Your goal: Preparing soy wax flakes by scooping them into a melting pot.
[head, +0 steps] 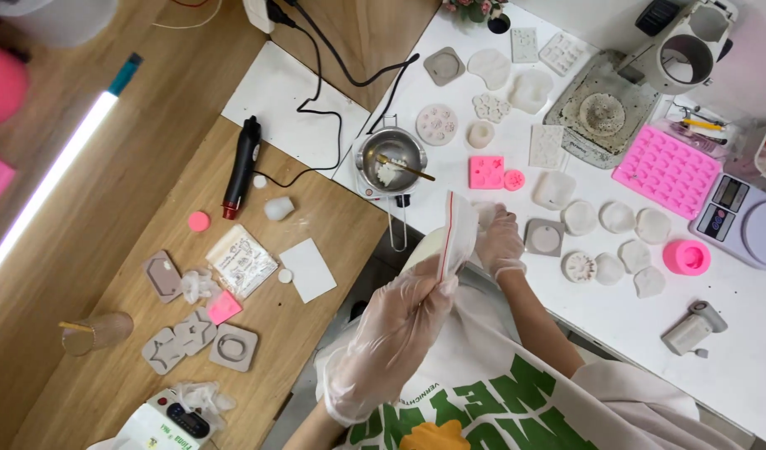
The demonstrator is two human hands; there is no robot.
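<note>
Both my hands wear clear plastic gloves. My left hand [397, 321] grips the side of a clear zip bag [448, 243] with a red seal strip and pale contents, held above the gap between the two tables. My right hand [499, 242] holds the bag's other side near its open mouth, fingers partly behind or inside it. Just beyond the bag stands a small metal melting pot [391, 158] with white lumps and a stick in it.
The white table [733, 375] carries several white and pink silicone moulds, a pink tray mould [666, 171], a digital scale [745, 221] and a pink cup mould [687, 257]. The wooden table [108, 392] has a black heat gun [241, 167], grey moulds, cards and a plastic cup [99, 331].
</note>
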